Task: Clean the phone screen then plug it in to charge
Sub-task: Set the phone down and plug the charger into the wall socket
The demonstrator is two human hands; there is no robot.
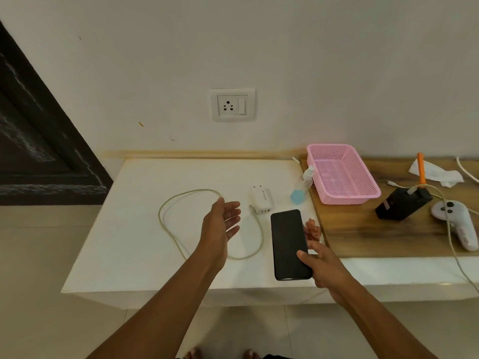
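A black phone (287, 239) with a dark screen is held face up above the white table (134, 242) by my right hand (322, 265), thumb on its lower right edge. My left hand (223, 221) hovers open, palm turned inward, just left of the phone and above the looped pale cable (166, 203). The cable runs to a white charger adapter (262, 199) lying on the table. A small spray bottle with a blue base (303, 186) lies beside the adapter. A crumpled orange-pink cloth (312, 229) rests right of the phone. A wall socket (232, 104) sits above the table.
A pink plastic basket (363, 187) stands on the wooden board (363, 237) at the right. Farther right are a black power bank (400, 203) with a cable plugged in, a white controller (458, 224), an orange tool and crumpled tissue (438, 172). A dark door is at the left.
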